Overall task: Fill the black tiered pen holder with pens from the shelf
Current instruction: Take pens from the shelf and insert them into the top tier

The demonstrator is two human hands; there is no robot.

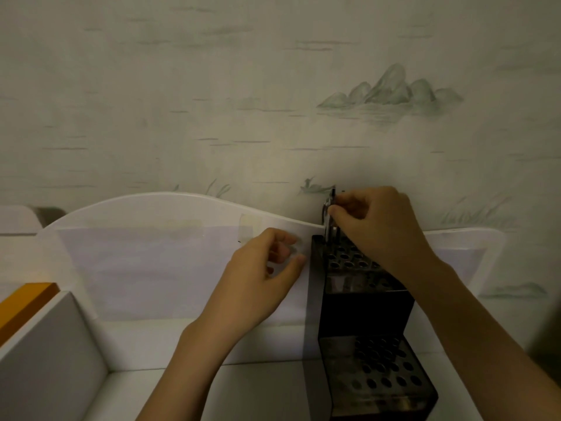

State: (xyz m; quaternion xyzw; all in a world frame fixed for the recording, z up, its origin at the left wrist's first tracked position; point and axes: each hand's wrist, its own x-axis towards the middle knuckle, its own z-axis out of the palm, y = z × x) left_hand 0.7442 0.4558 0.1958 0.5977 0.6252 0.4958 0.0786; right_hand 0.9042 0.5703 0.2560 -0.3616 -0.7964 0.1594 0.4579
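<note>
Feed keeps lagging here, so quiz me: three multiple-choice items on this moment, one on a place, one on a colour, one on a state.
1. Where is the right hand putting the pen?
A. upper tier, back-left corner of the pen holder
B. lower front tier
C. on the shelf floor

2. What colour is the edge at far left?
A. blue
B. orange
C. green

3. What is the left hand doing?
A. gripping a pen
B. pressing flat on the wall
C. holding nothing, fingers loosely curled beside the holder

Answers:
1 A, the pen stands over the top tier's rear-left holes.
2 B, the strip reads orange.
3 C, no pen shows in its fingers.
</note>
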